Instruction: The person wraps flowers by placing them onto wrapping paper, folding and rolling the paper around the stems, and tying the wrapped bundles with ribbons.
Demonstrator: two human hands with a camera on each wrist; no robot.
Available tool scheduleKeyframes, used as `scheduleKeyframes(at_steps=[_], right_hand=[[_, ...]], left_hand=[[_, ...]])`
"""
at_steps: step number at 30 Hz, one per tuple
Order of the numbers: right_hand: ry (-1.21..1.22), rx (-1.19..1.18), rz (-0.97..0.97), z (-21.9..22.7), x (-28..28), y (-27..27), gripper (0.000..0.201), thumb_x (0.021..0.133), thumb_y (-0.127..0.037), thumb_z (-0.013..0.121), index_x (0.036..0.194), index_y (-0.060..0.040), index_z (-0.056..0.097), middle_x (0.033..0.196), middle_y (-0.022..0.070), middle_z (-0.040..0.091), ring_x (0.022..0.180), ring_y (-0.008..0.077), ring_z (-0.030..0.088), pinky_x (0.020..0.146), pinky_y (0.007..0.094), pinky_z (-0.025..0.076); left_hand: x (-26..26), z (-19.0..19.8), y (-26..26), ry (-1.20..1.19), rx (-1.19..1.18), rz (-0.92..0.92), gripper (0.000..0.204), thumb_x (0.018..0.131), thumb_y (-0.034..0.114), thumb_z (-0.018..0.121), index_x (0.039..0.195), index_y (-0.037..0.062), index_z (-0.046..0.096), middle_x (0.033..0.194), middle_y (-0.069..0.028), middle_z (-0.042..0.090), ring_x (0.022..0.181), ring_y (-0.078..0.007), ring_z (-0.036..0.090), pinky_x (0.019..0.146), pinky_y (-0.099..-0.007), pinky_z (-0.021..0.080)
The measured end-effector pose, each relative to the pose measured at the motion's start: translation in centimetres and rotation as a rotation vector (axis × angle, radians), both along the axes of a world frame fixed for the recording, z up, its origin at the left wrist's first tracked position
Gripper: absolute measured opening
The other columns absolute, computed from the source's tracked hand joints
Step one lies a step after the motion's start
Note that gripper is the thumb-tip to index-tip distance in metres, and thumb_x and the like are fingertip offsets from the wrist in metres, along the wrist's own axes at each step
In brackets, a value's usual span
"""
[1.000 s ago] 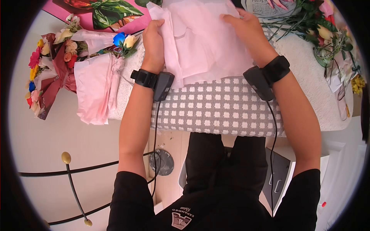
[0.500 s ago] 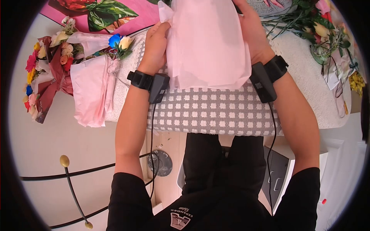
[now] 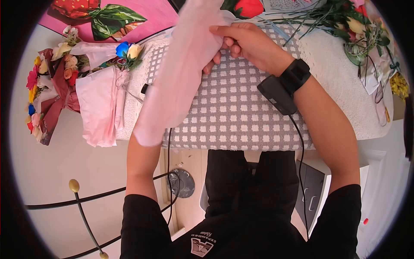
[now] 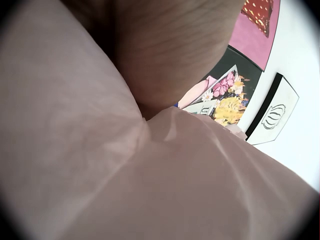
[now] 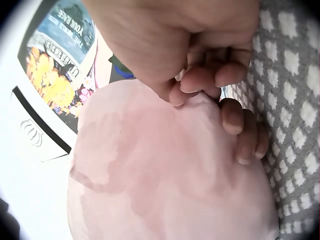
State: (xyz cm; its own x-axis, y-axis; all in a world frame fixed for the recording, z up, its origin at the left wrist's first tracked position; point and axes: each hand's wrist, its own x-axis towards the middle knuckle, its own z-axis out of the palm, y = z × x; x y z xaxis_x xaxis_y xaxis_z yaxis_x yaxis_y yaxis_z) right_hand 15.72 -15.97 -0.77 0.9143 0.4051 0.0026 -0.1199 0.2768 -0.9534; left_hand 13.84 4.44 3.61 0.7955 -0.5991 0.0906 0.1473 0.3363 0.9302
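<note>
A sheet of pink wrapping paper (image 3: 179, 77), thin and folded, hangs upright and slanted between the hands in the head view. My right hand (image 3: 254, 47) pinches its right edge between thumb and fingers. In the right wrist view the right hand (image 5: 185, 45) grips the paper's top edge. Most of my left hand (image 3: 212, 64) is hidden behind the paper, with only fingertips showing; the right wrist view has these left fingers (image 5: 245, 127) curled round the paper's edge. The left wrist view shows the left palm (image 4: 170, 55) against the paper (image 4: 150, 185).
A red artificial rose (image 3: 249, 7) lies beyond the hands. On the left are a bouquet (image 3: 47, 90) and folded pink paper (image 3: 98, 108). Green stems (image 3: 319, 21) and more flowers (image 3: 358, 28) lie at right. Grey checked cloth (image 3: 241, 116) covers the table's middle.
The pink paper has gone from facing me broadly to a narrow, slanted fold farther left. My right hand has moved left to its edge, while the left hand has slipped behind it.
</note>
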Motion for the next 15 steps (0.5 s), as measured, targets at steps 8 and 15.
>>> scheduleKeyframes(at_steps=[8, 15], right_hand=[[-0.063, 0.153, -0.139, -0.2, 1.1, -0.3, 0.031, 0.086, -0.029, 0.074, 0.07, -0.0093, 0.056, 0.067, -0.003, 0.055, 0.056, 0.0058, 0.048, 0.053, 0.021, 0.041], [-0.026, 0.181, -0.13, -0.2, 0.9, -0.5, 0.029, 0.09, -0.029, 0.071, 0.071, -0.0141, 0.054, 0.067, -0.007, 0.047, 0.062, 0.0056, 0.042, 0.059, 0.0234, 0.038]], left_hand=[[-1.5, 0.4, -0.9, -0.069, 0.285, 0.05, 0.028, 0.098, 0.023, 0.053, 0.11, -0.0011, 0.061, 0.076, -0.0039, 0.059, 0.063, -0.009, 0.053, 0.054, -0.0202, 0.041], [-0.7, -1.7, -1.6, 0.004, 0.374, 0.063, 0.027, 0.098, 0.022, 0.053, 0.107, -0.0013, 0.061, 0.076, -0.0046, 0.059, 0.061, -0.0088, 0.05, 0.051, -0.0198, 0.038]])
